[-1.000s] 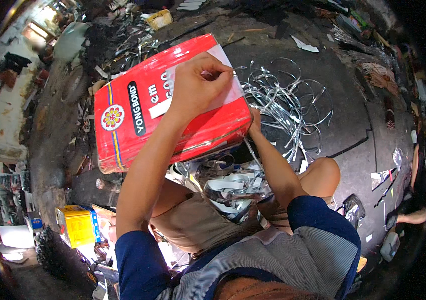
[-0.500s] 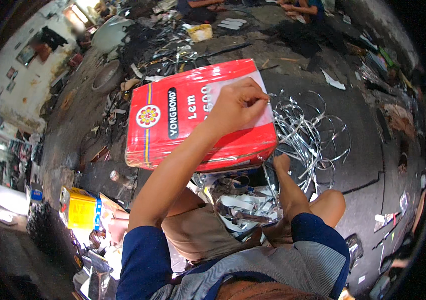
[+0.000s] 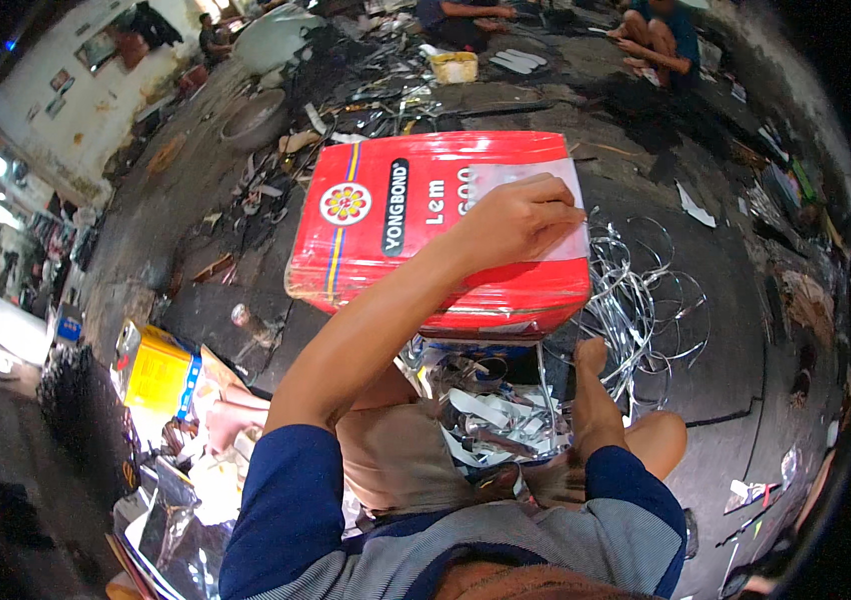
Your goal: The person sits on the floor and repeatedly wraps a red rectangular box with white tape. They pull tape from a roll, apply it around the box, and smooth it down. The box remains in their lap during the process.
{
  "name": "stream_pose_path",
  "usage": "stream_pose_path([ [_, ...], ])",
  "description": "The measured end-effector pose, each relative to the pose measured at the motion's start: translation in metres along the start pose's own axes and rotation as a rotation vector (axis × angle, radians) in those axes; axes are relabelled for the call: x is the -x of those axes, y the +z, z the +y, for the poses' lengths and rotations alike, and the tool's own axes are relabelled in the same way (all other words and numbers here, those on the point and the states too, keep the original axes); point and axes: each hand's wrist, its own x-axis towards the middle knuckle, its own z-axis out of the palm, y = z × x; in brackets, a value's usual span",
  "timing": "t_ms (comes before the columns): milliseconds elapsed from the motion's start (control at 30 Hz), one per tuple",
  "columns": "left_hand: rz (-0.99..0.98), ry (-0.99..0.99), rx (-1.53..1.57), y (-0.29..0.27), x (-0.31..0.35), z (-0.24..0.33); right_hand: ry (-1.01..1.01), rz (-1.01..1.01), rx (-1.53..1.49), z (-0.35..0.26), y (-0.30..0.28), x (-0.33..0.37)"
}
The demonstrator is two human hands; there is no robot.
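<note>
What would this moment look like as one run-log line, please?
left hand: on top of red tin | right hand: under tin | metal strips: on floor

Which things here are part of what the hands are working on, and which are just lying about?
In hand:
- left hand, fingers pinched on the white label
- red tin bearing that label
- right hand, under the tin's lower edge

Lying about:
- tangled metal strips
- yellow can
- yellow tub
- scrap cuttings in the lap
</note>
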Motion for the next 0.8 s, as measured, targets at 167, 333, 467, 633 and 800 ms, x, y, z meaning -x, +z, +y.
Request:
stream_pose_path([
  [167,-0.038,-0.034,0.024,0.000,0.007,0.001,-0.008,0.052,0.043,0.009,0.000,0.003],
  [333,-0.054,0.001,-0.284,-0.005,0.014,0.009,-0.060,0.084,-0.033,0.025,0.008,-0.010],
  [467,-0.005,0.042,-0.236,0.013,-0.013,0.015,-0.112,0.388,0.346,0.150,0.021,-0.078],
  [633,-0.238,-0.116,-0.301,-0.004,0.012,0.018,-0.108,0.149,0.102,0.085,0.041,-0.011],
  [800,-0.275,-0.150,-0.223,-0.003,0.000,0.021,-0.096,0.132,-0.003,0.030,0.028,0.044],
])
